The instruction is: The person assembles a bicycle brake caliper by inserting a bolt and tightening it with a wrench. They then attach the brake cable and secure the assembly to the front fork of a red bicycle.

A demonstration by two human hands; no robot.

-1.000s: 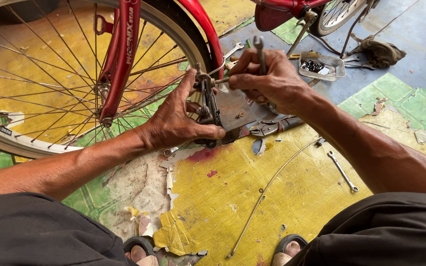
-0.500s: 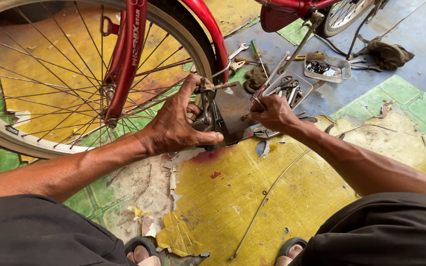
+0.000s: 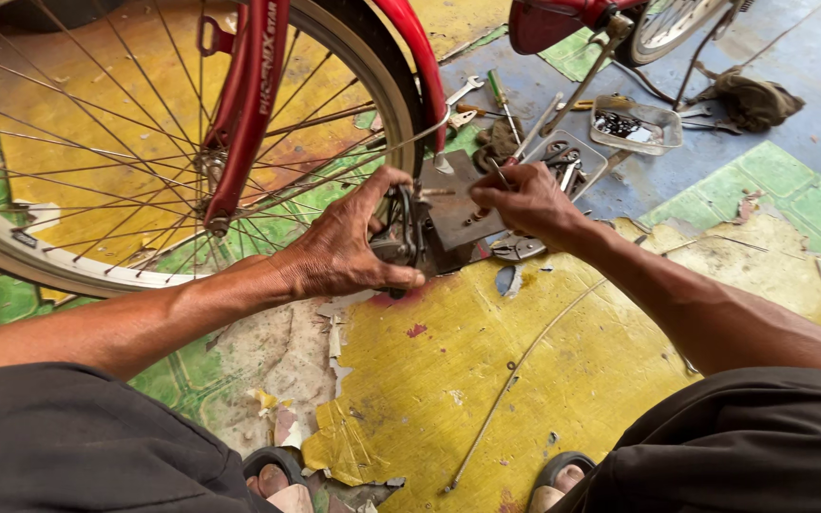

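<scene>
While my left hand [image 3: 349,249] clamps the brake [image 3: 401,233] beside the wheel [image 3: 144,142], my right hand [image 3: 525,201] pinches a small tool [image 3: 499,173] over the plate [image 3: 458,211]. I judge this a fitting step, needing steady alignment.

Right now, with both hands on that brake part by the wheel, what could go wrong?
1. The left hand grips the dark brake part right beside the spokes; if the wheel turned, fingers could get caught.
2. The right hand pinches a thin tool at the part; a slip could jab the left hand.
3. Loose tools and a cable lie on the floor nearby; small pieces could be lost among them.
</scene>
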